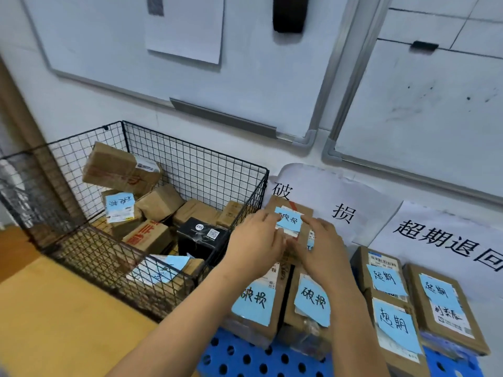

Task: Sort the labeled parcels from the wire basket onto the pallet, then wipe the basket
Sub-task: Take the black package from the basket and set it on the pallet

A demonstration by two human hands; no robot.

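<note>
A black wire basket (196,159) on the left holds several cardboard parcels, a black box (201,240) and blue-labeled parcels (119,206). To its right a blue perforated pallet (245,357) carries two parcels with one blue label wording (254,302) and three with another (394,322). My left hand (253,240) and my right hand (324,248) grip a blue-labeled cardboard parcel (289,220) from either side. It sits at the back of the pallet's left group, beside the basket's right wall.
Two paper signs with large black characters lie behind the pallet, one (340,210) behind the left group, one (449,240) behind the right. Whiteboards (408,118) lean on the wall. A yellow wooden surface (54,308) lies in front of the basket.
</note>
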